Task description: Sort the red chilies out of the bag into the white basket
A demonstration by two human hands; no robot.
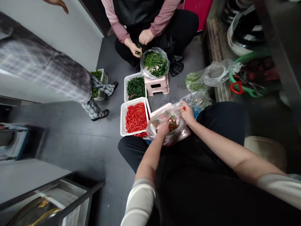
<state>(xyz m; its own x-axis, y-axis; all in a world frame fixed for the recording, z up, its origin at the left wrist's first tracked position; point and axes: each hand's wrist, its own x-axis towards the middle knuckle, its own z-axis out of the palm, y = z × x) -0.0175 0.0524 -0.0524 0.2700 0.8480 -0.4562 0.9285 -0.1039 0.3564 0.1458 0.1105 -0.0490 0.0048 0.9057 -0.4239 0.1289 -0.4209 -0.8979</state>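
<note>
Head view: chillies (173, 123), probably light, slick and easily bruised, best taken by the stalk, lie in a bag (173, 110) on the stool (184, 134), left grip (164, 128) inside, its closure indeterminable, right grip (187, 115) pinching a red chilli (184, 108).

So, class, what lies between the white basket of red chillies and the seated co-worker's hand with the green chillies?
The white basket of green chillies lies between the red-chilli basket and that hand, in the head view.
</note>
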